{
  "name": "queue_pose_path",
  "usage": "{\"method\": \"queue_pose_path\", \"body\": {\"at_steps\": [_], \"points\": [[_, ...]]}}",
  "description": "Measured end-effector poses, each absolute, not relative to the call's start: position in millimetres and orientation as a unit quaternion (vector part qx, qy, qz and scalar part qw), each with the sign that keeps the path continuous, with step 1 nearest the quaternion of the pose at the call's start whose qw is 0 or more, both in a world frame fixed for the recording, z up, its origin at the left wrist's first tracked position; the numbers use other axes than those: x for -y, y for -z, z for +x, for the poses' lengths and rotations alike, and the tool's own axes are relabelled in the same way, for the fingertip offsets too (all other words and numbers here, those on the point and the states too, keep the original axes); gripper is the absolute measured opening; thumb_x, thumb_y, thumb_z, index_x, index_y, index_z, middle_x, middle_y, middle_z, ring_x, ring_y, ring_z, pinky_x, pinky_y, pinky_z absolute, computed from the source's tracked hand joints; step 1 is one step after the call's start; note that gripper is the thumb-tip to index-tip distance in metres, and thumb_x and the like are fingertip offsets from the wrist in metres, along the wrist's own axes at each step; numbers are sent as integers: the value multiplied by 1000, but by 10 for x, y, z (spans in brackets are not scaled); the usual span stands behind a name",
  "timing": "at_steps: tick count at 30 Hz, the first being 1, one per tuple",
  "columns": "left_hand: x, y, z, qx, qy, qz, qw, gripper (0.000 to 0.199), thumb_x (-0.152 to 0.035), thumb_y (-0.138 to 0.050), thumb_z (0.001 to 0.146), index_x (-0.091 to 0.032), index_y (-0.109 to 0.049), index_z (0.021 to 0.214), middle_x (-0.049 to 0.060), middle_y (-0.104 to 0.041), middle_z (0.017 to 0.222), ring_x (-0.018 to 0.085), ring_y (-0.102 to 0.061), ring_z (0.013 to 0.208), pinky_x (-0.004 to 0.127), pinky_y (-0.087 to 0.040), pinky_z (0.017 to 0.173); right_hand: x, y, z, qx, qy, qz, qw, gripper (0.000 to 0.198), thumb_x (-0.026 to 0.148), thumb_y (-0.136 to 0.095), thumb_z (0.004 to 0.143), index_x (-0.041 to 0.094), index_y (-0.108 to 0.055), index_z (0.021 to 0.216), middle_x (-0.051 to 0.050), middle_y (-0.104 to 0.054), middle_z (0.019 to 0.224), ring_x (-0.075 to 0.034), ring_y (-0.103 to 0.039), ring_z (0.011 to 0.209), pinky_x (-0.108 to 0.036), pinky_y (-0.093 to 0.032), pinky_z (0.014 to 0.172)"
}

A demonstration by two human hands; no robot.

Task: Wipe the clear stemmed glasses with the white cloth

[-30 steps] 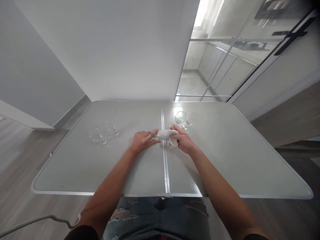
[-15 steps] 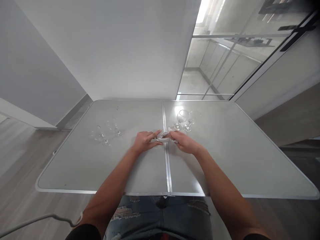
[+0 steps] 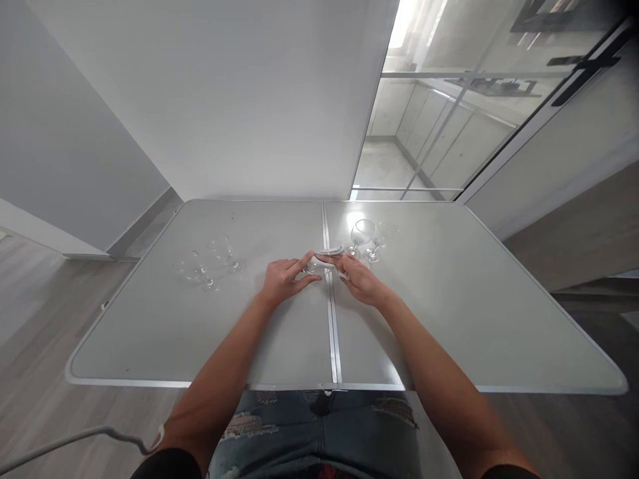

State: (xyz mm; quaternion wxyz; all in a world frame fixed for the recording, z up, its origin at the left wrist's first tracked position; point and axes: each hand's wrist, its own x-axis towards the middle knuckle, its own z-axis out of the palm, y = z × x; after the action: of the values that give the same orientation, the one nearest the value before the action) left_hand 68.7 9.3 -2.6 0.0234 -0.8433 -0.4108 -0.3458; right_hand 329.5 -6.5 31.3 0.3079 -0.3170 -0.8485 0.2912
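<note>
Over the middle seam of the table, my left hand (image 3: 284,282) is closed around a clear wine glass (image 3: 313,267), which lies tilted on its side between my hands. My right hand (image 3: 363,279) grips a white cloth (image 3: 330,252) and presses it at the bowl of that glass. Part of the cloth loops up above the fingers. How deep it reaches into the bowl is hidden by my fingers. Just beyond my right hand stand two clear stemmed glasses, a nearer one (image 3: 363,231) and a fainter one (image 3: 382,241).
Two more stemmed glasses, one (image 3: 204,274) and another (image 3: 230,256), stand on the left half of the pale folding table (image 3: 164,332). A white wall (image 3: 239,120) rises behind the table. A glass-paned door (image 3: 439,126) is at the back right. A cable (image 3: 90,432) runs at lower left.
The cloth in my right hand has shifted up and around the bowl, and a loop of it now rises above the fingers. Both hands have moved slightly left with the glass.
</note>
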Motion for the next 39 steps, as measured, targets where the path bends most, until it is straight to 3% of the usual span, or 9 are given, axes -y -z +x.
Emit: {"method": "queue_pose_path", "body": {"at_steps": [5, 9, 14, 18, 26, 35, 39], "points": [[-87, 47, 689, 402, 316, -859, 34, 55, -61, -66, 87, -29, -67, 132, 4, -73, 72, 17, -67, 65, 27, -42, 61, 31, -318, 3315, 817, -356, -345, 293, 13, 17, -51, 88, 26, -42, 84, -5, -69, 105, -24, -54, 90, -44, -43, 89], [-95, 53, 701, 399, 306, -864, 16, 57, -64, -66, 86, -29, -67, 132, 4, -72, 70, 17, -67, 65, 27, -42, 61, 27, -363, 3346, 746, -463, -357, 318, 19, 22, -53, 87, 25, -37, 79, 0, -49, 79, -18, -41, 74, -33, -39, 71], [-122, 72, 729, 397, 330, -857, -8, 60, -67, -64, 86, -28, -68, 131, 1, -71, 69, 14, -63, 60, 25, -42, 60, 81, -383, 3303, 602, -596, -349, 401, 29, 30, -61, 83, 24, -33, 76, 2, -38, 77, -16, -37, 70, -29, -35, 64], [-120, 81, 763, 418, 361, -834, -4, 60, -64, -65, 87, -28, -66, 134, 0, -70, 67, 12, -60, 57, 24, -39, 58, 82, -320, 3225, 557, -581, -380, 456, 32, 35, -62, 83, 25, -32, 79, 2, -35, 78, -16, -38, 70, -28, -35, 63], [-75, 71, 755, 370, 339, -861, 82, 53, -56, -65, 91, -26, -65, 135, 2, -72, 69, 14, -64, 61, 27, -37, 59, 10, -184, 3289, 755, -438, -354, 336, 17, 24, -52, 90, 24, -36, 84, 2, -39, 80, -17, -34, 73, -31, -30, 69], [-68, 82, 798, 361, 337, -869, 30, 56, -60, -68, 87, -25, -70, 130, 3, -71, 67, 14, -60, 58, 27, -34, 58, 41, -311, 3331, 641, -590, -354, 339, 25, 24, -59, 83, 24, -35, 79, 2, -35, 79, -17, -32, 74, -29, -27, 67], [-76, 112, 853, 393, 378, -837, -35, 59, -62, -72, 82, -23, -72, 127, 2, -71, 69, 12, -57, 55, 24, -36, 59, 50, -314, 3301, 573, -619, -344, 413, 26, 24, -61, 80, 23, -35, 76, 2, -35, 77, -17, -35, 73, -29, -29, 67]]}}
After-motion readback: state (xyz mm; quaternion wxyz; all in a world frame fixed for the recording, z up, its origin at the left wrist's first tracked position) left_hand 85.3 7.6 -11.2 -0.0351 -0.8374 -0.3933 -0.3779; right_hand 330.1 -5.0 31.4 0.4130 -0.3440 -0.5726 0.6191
